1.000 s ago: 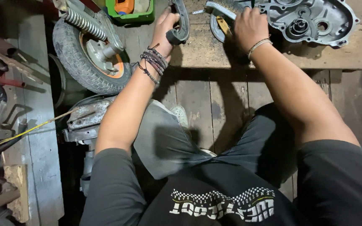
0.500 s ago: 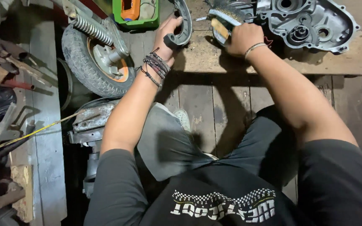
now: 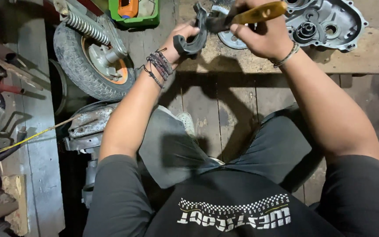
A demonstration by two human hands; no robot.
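Repair workshop, scooter wheel (image 3: 95, 57), engine casing (image 3: 325, 24) (plank floor)

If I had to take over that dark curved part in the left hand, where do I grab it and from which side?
Probably by the lower bend of the dark curved part, coming from the left, where the left hand already pinches it. The arc opens rightward toward the yellow-handled tool in the right hand, so that side and the upper end look taken.

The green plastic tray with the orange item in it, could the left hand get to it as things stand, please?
Probably not freely: the left hand grips a curved black brake shoe. The green plastic tray lies close beyond it, with nothing between.
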